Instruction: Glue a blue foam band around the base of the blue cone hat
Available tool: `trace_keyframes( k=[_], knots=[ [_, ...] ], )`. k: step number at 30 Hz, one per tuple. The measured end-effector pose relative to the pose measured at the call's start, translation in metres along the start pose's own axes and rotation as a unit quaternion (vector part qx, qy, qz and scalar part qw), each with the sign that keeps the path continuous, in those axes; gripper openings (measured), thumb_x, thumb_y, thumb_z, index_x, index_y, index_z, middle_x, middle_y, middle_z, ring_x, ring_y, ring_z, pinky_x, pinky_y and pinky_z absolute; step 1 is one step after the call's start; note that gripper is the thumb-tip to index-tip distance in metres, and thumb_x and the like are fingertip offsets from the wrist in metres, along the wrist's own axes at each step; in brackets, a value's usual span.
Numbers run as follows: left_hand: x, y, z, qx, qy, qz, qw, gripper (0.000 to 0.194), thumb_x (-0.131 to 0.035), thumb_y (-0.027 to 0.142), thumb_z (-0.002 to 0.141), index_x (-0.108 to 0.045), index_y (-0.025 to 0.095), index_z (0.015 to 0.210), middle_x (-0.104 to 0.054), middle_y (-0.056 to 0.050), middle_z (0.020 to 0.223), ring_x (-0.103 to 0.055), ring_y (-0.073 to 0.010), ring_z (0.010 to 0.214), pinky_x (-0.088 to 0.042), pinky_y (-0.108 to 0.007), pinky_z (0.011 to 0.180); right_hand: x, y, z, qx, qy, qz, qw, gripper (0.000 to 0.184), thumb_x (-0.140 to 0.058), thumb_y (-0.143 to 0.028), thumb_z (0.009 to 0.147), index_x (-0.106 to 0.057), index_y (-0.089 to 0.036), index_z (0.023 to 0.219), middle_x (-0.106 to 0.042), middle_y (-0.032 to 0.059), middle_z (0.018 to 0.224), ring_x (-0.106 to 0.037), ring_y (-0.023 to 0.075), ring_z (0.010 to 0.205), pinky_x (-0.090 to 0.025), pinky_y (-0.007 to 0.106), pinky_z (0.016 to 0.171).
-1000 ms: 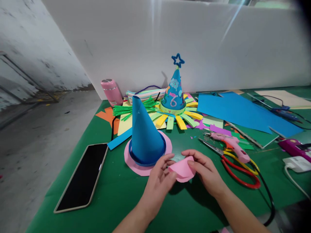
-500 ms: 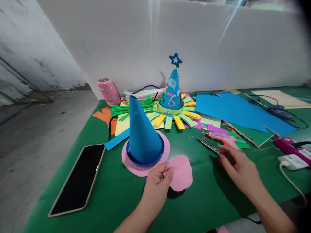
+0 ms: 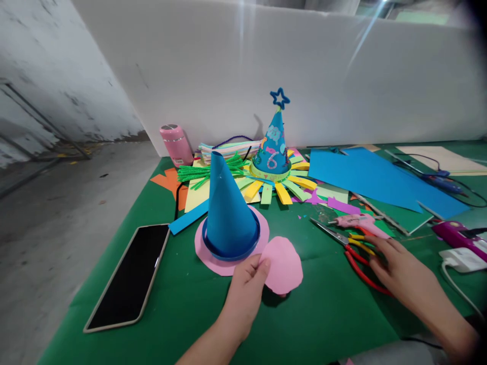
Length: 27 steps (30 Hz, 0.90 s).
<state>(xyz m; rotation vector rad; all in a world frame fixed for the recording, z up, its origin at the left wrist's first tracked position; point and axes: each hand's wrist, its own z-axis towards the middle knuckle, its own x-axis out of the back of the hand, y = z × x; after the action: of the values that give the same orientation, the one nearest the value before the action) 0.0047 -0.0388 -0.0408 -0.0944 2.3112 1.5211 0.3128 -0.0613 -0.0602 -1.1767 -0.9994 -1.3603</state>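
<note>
My left hand (image 3: 247,279) pinches a rough-edged pink paper circle (image 3: 284,264) by its left side, its fingers partly behind the paper. Just beyond stands a blue paper cone hat (image 3: 228,218) on a round pink paper base (image 3: 262,223). My right hand (image 3: 397,263) is open at the handles of a pair of scissors (image 3: 359,271), which lie on the table with their blades pointing left. Its fingertips are by the yellow loop; whether they touch it I cannot tell. A pink glue gun (image 3: 357,221) lies just behind the scissors.
A phone (image 3: 129,279) lies at left on the green table (image 3: 315,329). At the back are a pink bottle (image 3: 177,145), green pipe cleaners (image 3: 194,173), a decorated party hat (image 3: 273,152) and blue paper sheets (image 3: 365,170). A white charger (image 3: 458,259) sits at right.
My right hand has drawn back to the right, uncovering the scissors' red and yellow handles. My left hand still holds the pink paper circle, now tilted slightly differently. The view has shifted a little.
</note>
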Motion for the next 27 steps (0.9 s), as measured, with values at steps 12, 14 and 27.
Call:
trace_keyframes(
  k=[12, 14, 27],
  knots=[
    [-0.003, 0.005, -0.003, 0.018, -0.033, -0.044, 0.998, 0.027, -0.049, 0.031, 0.082, -0.063, 0.008, 0.078, -0.064, -0.006, 0.058, -0.056, -0.0136, 0.05, -0.043, -0.026, 0.056, -0.007, 0.011, 0.002, -0.034, -0.102, 0.125, 0.986, 0.035, -0.047, -0.035, 0.073, -0.054, -0.019, 0.103, -0.066, 0.0083, 0.09, -0.063, 0.0225, 0.072, -0.05, 0.031, 0.057],
    [-0.004, 0.004, -0.004, 0.018, -0.037, -0.045, 0.998, 0.027, -0.048, 0.031, 0.082, -0.064, 0.009, 0.077, -0.063, -0.006, 0.057, -0.056, -0.0132, 0.05, -0.042, -0.024, 0.054, -0.007, 0.007, -0.003, -0.005, -0.131, 0.156, 0.979, 0.032, -0.046, -0.036, 0.076, -0.053, -0.02, 0.103, -0.065, 0.0069, 0.092, -0.063, 0.0208, 0.074, -0.05, 0.03, 0.061],
    [-0.005, 0.005, -0.003, 0.028, -0.029, -0.103, 0.994, 0.021, -0.055, 0.029, 0.079, -0.065, 0.01, 0.08, -0.065, -0.007, 0.065, -0.056, -0.0139, 0.055, -0.046, -0.024, 0.049, 0.019, -0.079, -0.006, 0.032, 0.02, 0.289, 0.956, 0.022, -0.046, -0.036, 0.082, -0.053, -0.024, 0.1, -0.057, 0.0048, 0.102, -0.056, 0.0192, 0.092, -0.047, 0.03, 0.076]
  ],
)
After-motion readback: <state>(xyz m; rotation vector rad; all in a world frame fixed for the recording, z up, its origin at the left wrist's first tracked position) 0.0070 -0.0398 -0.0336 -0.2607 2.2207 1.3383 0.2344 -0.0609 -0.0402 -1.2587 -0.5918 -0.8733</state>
